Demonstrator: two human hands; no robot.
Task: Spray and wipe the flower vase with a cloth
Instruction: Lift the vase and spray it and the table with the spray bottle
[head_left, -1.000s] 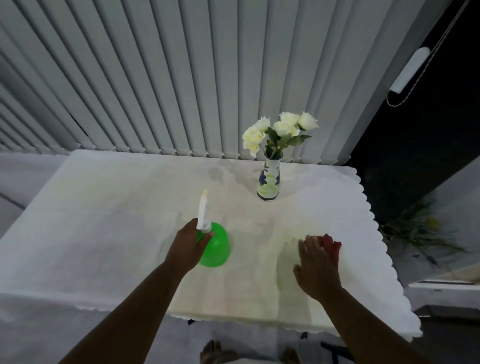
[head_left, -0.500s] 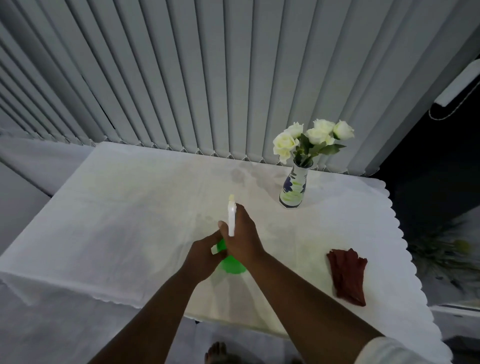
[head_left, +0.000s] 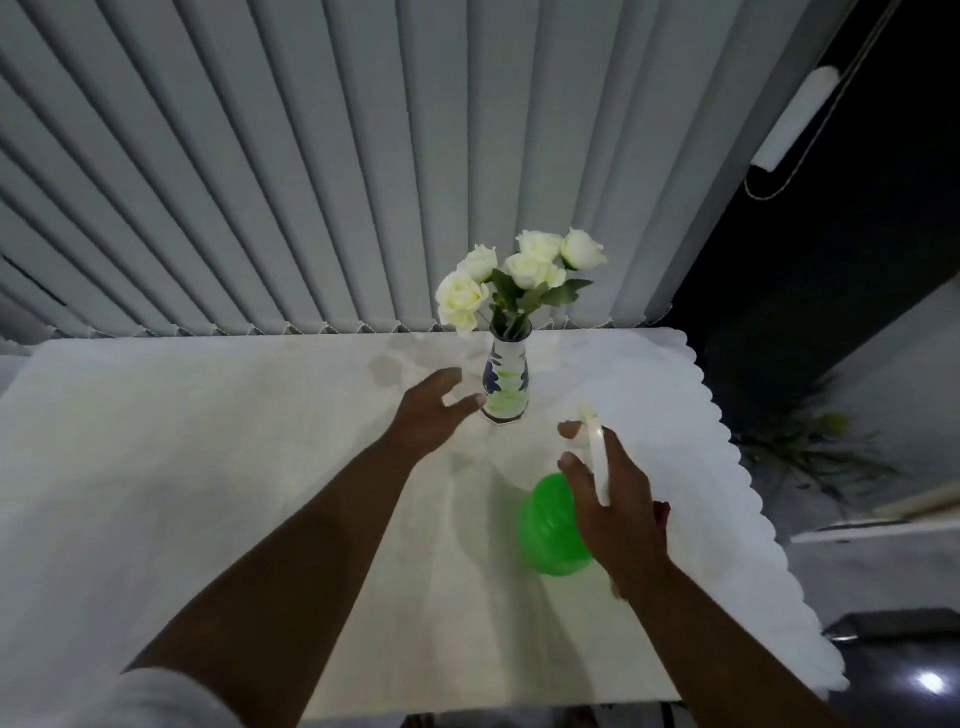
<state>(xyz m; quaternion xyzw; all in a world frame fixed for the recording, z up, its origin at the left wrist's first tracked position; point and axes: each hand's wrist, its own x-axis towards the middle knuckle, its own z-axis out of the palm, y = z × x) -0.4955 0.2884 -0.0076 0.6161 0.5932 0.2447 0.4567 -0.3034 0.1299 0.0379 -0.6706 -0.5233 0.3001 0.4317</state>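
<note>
A white vase (head_left: 506, 379) with blue and green painting stands near the table's far edge, holding white roses (head_left: 519, 273). My left hand (head_left: 431, 413) is open, fingers spread, just left of the vase's base, its fingertips almost touching it. My right hand (head_left: 613, 493) grips a green spray bottle (head_left: 550, 525) by its white nozzle head, lifted in front of and right of the vase. A sliver of the dark red cloth (head_left: 663, 512) shows behind my right hand; the rest is hidden.
A white tablecloth with a scalloped edge (head_left: 727, 447) covers the table. Grey vertical blinds (head_left: 363, 182) hang right behind it. Past the right edge lie a dark floor and a plant (head_left: 810, 452).
The spray bottle passed from my left hand to my right hand and moved right. My left hand let go and reached forward to the vase. The cloth became mostly hidden behind my right hand.
</note>
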